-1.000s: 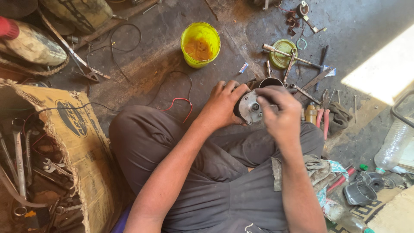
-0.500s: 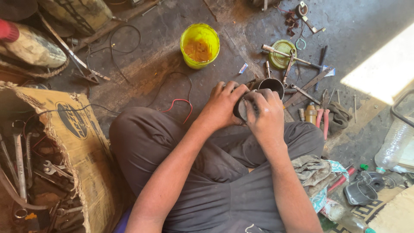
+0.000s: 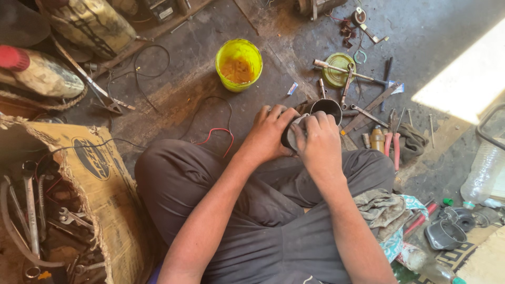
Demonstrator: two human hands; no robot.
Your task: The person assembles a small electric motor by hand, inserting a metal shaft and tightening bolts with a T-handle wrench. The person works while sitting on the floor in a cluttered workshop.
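Your one head camera looks steeply down, close above your left hand (image 3: 268, 138) and right hand (image 3: 319, 144).

Counted: two hands (image 3: 269, 138) (image 3: 319, 144), one yellow bucket (image 3: 239, 64), one pair of red-handled pliers (image 3: 392, 139), two plastic bottles (image 3: 478, 173) (image 3: 427, 267).

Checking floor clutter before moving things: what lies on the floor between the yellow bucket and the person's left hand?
In the head view, only a thin red and black wire loops across dark floor between yellow bucket and left hand.
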